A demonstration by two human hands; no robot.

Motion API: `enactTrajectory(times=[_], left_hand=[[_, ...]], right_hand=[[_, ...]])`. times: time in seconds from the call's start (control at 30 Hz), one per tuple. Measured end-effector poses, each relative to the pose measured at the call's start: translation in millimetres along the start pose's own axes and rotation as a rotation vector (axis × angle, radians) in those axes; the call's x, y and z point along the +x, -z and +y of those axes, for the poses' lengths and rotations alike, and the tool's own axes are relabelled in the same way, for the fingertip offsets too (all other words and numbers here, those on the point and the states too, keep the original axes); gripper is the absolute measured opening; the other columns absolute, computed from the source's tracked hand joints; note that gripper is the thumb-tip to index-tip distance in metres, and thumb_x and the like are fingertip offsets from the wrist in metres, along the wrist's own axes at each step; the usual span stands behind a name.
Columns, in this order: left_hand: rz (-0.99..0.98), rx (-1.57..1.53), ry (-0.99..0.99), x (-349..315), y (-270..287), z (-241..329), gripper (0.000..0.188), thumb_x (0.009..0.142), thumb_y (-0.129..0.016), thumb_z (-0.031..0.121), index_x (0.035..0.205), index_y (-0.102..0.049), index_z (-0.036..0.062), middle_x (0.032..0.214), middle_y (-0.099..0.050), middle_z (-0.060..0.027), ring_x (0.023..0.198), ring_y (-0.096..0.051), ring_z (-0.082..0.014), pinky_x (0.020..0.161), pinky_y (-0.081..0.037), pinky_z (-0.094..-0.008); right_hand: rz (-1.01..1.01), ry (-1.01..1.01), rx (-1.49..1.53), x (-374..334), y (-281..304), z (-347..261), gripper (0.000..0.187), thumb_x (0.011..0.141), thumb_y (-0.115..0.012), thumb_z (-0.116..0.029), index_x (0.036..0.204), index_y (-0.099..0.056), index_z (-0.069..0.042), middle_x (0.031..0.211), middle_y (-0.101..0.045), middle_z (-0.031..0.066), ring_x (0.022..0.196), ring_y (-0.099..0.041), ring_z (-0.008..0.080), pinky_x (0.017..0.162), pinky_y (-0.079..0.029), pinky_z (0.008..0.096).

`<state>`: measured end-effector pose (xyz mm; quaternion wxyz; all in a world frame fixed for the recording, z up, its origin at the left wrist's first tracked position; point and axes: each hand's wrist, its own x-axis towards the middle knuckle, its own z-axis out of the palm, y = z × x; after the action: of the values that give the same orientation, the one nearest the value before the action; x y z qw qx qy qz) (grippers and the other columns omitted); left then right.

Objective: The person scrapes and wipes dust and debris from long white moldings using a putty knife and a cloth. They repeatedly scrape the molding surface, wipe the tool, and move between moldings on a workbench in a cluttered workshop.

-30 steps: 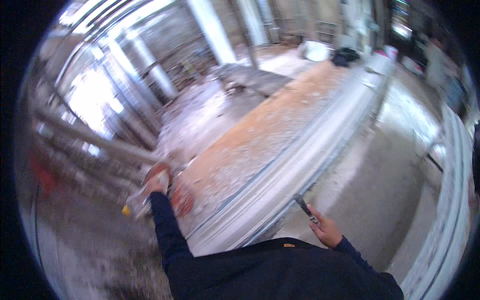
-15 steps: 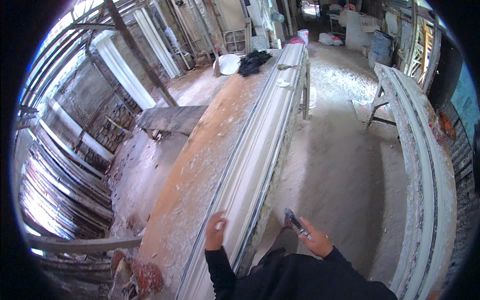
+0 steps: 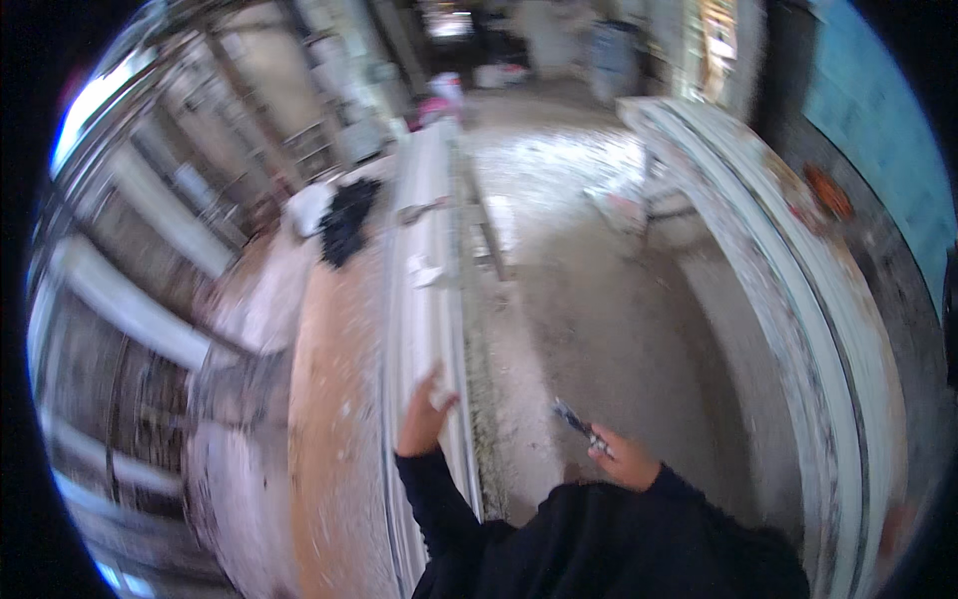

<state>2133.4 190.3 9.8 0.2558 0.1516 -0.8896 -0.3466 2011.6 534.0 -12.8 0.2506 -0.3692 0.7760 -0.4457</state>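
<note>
The dusty grey floor (image 3: 599,319) took up the most room, running back to a bright, white-powdered patch. A light blue wall (image 3: 883,110) stood at the far right. Along the right side ran a bench (image 3: 699,190) bearing long, pale strips (image 3: 788,270). On the left, a long orange-brown board (image 3: 324,419), flecked with white, carried a ridged white moulding (image 3: 411,319) along its right edge. A blue barrel (image 3: 614,60) stood at the back. A tangled black heap (image 3: 346,222) lay at the board's far end, beside a white basin (image 3: 307,208). Any marking on the white container (image 3: 448,90) beyond the moulding was too blurred to read.

The left hand (image 3: 426,414) was over the moulding, half open, fingers curved and thumb apart, gripping nothing visible; whether it touched, I couldn't tell. The right hand (image 3: 626,461) was closed around a slim, dark tool (image 3: 577,421), its tip pointing forward and left above the floor. A small white lump (image 3: 423,272) sat farther along the moulding.
</note>
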Motion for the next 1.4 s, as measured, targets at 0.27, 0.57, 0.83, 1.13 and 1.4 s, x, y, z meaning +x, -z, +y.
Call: enactTrajectory(times=[0.27, 0.57, 0.83, 1.13, 1.4], left_hand=[[0.231, 0.619, 0.603, 279.2, -26.8, -216.9, 0.084, 0.081, -0.048, 0.063, 0.136, -0.035, 0.0014, 0.13, -0.043, -0.0277, 0.122, -0.042, -0.0373, 0.104, -0.029, -0.044], [0.268, 0.677, 0.918, 319.1, -103.0, -204.9, 0.069, 0.071, -0.068, 0.045, 0.123, -0.049, 0.0034, 0.12, -0.053, -0.0213, 0.108, -0.052, -0.0388, 0.087, -0.043, -0.0521], [0.738, 0.358, 0.826, 258.5, -46.8, -293.3, 0.057, 0.079, -0.062, 0.032, 0.123, -0.049, -0.0011, 0.12, -0.053, -0.0231, 0.101, -0.056, -0.0359, 0.084, -0.046, -0.0413], [0.485, -1.473, 0.209, 364.9, -146.0, -151.5, 0.044, 0.088, -0.052, 0.029, 0.123, -0.047, 0.0014, 0.113, -0.058, -0.0109, 0.1, -0.057, -0.023, 0.087, -0.046, -0.0383], [-0.566, -2.216, 0.707, 555.6, -377.7, 47.9, 0.051, 0.093, -0.043, 0.027, 0.139, -0.029, 0.0105, 0.141, -0.033, -0.0183, 0.126, -0.036, -0.0388, 0.101, -0.032, -0.0548]], right_hand=[[0.257, -0.273, -0.09, 30.8, 73.3, 18.9, 0.045, 0.089, -0.051, -0.032, 0.127, -0.044, -0.009, 0.094, -0.062, 0.0196, 0.082, -0.061, 0.0358, 0.069, -0.047, 0.0414], [0.233, -0.27, -0.042, 129.0, 132.3, 80.9, 0.043, 0.09, -0.048, -0.033, 0.125, -0.042, -0.008, 0.092, -0.062, 0.0198, 0.083, -0.06, 0.0376, 0.068, -0.046, 0.044], [0.039, 0.023, -0.032, 288.5, 217.6, 105.3, 0.046, 0.092, -0.046, -0.035, 0.13, -0.041, -0.011, 0.092, -0.062, 0.0221, 0.079, -0.061, 0.037, 0.067, -0.047, 0.0436], [0.11, 0.051, 0.076, 384.3, 301.4, 105.8, 0.047, 0.089, -0.052, -0.025, 0.133, -0.04, -0.019, 0.095, -0.06, 0.0199, 0.076, -0.06, 0.0331, 0.067, -0.046, 0.0396], [0.404, 0.028, -0.107, 441.5, 350.8, 94.5, 0.047, 0.088, -0.053, -0.018, 0.134, -0.043, -0.025, 0.082, -0.049, 0.0161, 0.076, -0.053, 0.0288, 0.067, -0.044, 0.0375]])
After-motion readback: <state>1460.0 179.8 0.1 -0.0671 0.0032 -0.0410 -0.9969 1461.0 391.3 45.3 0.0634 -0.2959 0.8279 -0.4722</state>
